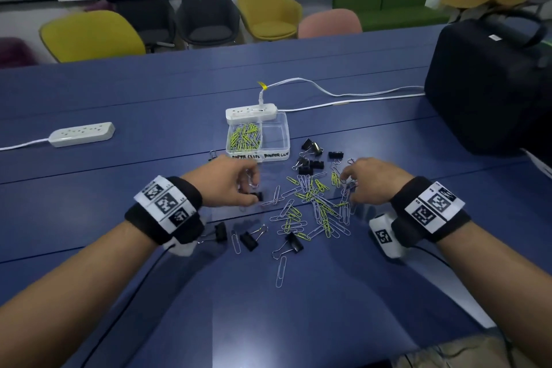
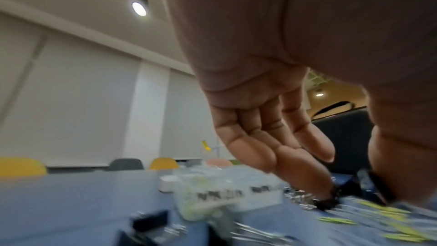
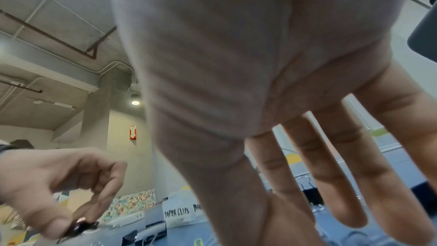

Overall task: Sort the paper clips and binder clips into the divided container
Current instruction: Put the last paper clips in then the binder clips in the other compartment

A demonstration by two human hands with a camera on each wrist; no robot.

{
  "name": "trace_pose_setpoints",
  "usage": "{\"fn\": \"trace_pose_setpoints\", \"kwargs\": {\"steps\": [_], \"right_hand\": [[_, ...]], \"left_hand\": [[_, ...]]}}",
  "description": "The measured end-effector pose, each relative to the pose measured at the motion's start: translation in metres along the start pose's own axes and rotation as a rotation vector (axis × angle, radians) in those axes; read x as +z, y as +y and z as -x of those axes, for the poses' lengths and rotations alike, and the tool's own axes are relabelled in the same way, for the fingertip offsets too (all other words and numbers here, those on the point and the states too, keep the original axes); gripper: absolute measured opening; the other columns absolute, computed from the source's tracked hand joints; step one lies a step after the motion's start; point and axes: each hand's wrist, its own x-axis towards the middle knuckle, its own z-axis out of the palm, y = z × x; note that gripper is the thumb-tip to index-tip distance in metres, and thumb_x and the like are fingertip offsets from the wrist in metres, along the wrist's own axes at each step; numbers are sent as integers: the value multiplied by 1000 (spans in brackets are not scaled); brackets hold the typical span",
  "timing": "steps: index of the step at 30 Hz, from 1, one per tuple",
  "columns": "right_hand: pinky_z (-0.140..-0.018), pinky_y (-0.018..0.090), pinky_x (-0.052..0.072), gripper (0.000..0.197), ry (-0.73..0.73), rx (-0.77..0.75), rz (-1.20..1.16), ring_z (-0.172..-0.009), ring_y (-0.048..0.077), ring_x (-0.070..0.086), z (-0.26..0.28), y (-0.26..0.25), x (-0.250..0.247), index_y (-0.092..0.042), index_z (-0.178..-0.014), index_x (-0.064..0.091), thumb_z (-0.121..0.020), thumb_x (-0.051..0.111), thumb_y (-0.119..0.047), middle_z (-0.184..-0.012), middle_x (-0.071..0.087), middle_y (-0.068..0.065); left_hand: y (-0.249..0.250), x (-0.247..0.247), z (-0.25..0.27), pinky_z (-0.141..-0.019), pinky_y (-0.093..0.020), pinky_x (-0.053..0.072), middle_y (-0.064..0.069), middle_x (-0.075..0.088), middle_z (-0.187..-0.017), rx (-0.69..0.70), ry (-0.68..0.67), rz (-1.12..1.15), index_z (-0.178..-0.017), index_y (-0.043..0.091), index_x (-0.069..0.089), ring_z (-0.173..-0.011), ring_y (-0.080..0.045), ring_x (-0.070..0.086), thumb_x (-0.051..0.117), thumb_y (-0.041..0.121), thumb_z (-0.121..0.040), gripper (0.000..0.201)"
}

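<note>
The clear divided container (image 1: 285,140) stands mid-table; its left compartment holds green and silver paper clips (image 1: 245,137) and its right one shows nothing inside. Just in front of it, my left hand (image 1: 254,191) pinches a black binder clip (image 1: 257,196) low over the table; the left wrist view shows the binder clip (image 2: 329,203) at the fingertips, and the right wrist view shows the left hand (image 3: 80,220) too. My right hand (image 1: 346,185) reaches down with straight, spread fingers (image 3: 350,212) onto the right side of the loose paper clip pile (image 1: 313,203).
Loose black binder clips lie right of the container (image 1: 310,158) and near my left wrist (image 1: 248,240). A white power strip (image 1: 251,112) touches the container's back; another power strip (image 1: 82,134) lies far left. A black case (image 1: 490,84) stands at the right.
</note>
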Motion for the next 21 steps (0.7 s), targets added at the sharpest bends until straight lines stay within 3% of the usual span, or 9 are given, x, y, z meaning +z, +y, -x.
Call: {"fn": "trace_pose_setpoints", "kwargs": {"steps": [2, 4, 8, 11, 14, 16, 18, 21], "right_hand": [[-80, 29, 50, 45, -17, 1, 20, -99, 19, 58, 2, 0, 3, -25, -121, 63, -76, 67, -27, -116, 61, 0], [-75, 26, 46, 42, -19, -13, 23, -93, 18, 56, 2, -3, 6, -21, -118, 65, -77, 67, -26, -112, 60, 2], [-78, 22, 39, 42, -8, -90, -59, -93, 15, 51, -2, -8, 11, -18, -121, 65, -79, 63, -18, -107, 62, 2], [-84, 23, 43, 45, 34, -110, -102, -97, 14, 53, -3, -5, 11, -20, -124, 63, -79, 64, -16, -116, 61, 2], [-93, 29, 46, 50, 41, -101, -104, -100, 14, 52, -6, 3, 8, -25, -127, 61, -77, 66, -18, -123, 54, 1], [-104, 35, 42, 60, 14, -134, -98, -122, 18, 49, -10, 4, 5, -29, -133, 55, -75, 65, -19, -139, 47, 0], [-115, 38, 31, 70, -42, -191, -71, -139, 19, 35, -13, 3, 4, -29, -143, 45, -76, 62, -19, -155, 32, -2], [-117, 39, 27, 72, -113, -240, -30, -140, 19, 34, -13, 0, 8, -28, -147, 39, -78, 60, -22, -157, 29, -5]], "left_hand": [[-16, -5, 1, -70, -28, 52, 12, 67, -72, -88, -12, -69, -86, 28, 56, -62, 4, 57, 79, 38, -70, 29], [-26, -2, 3, -72, -34, 55, 11, 67, -74, -163, -65, -140, -85, 29, 56, -70, -5, 61, 80, 42, -68, 32], [-25, 5, 1, -69, -31, 52, 12, 63, -78, -229, -89, -240, -85, 31, 57, -77, -13, 60, 76, 52, -69, 33], [-6, 3, -7, -61, -27, 40, 14, 56, -73, -160, 12, -282, -85, 30, 58, -73, -12, 55, 71, 55, -74, 30], [16, 3, -27, -70, -29, 47, 15, 53, -76, -36, 39, -230, -88, 31, 58, -76, -12, 53, 67, 51, -80, 23], [29, 7, -47, -80, -34, 52, 12, 57, -89, 54, 13, -202, -98, 31, 60, -81, -11, 55, 64, 46, -84, 21], [42, 13, -66, -88, -35, 51, 5, 60, -108, 120, -69, -174, -116, 28, 61, -93, -12, 58, 61, 40, -89, 30], [60, 31, -81, -100, -38, 44, -2, 55, -129, 169, -226, -241, -135, 26, 53, -117, -19, 53, 54, 29, -93, 42]]}}
